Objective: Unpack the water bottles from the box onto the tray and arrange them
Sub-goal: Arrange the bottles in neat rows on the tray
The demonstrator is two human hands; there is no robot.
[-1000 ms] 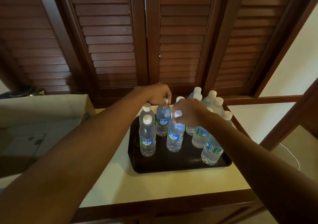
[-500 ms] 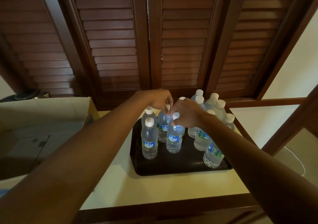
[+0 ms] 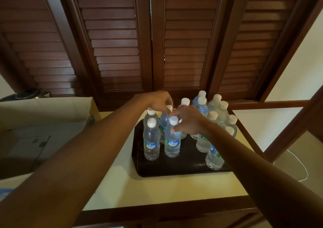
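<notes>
Both hands barely shifted, left hand [image 3: 160,101] pinching a rear bottle's cap [image 3: 169,108], right hand [image 3: 188,121] clamped on front bottle [image 3: 172,140], tray [image 3: 174,168] at desk's [image 3: 157,191] 12 o'clock, box [image 3: 47,112] at 9.

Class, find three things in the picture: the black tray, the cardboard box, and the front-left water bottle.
black tray [image 3: 183,168], head view, bare front part of its floor.
cardboard box [image 3: 52,108], head view, its pale open flap.
front-left water bottle [image 3: 151,145], head view, its blue label.
</notes>
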